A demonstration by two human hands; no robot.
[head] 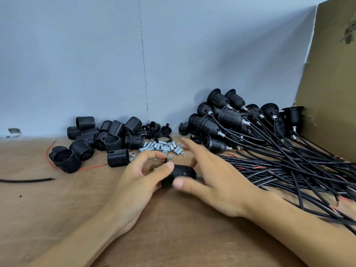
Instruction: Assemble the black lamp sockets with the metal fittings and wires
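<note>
**Sockets pile up, with plenty left to fit**

Work stands somewhere near the middle, we judge. At far left on the wooden bench lie one offcut of black cable and one red strand. Next come the bare shells, thirteen or so by our count, with a few caps and rings behind them (overlap makes these hard to number). Beside them sit the metal fittings: about twenty threaded tubes and a dozen nuts, all unused. At centre, one lamp socket lies on its side, low over the bench. The left hand grips its left end with curled thumb and forefinger. The right hand is spread, fingers straight, thumb resting on the body. To the right, at least ten finished sockets trail their wires toward a cardboard wall.
</note>
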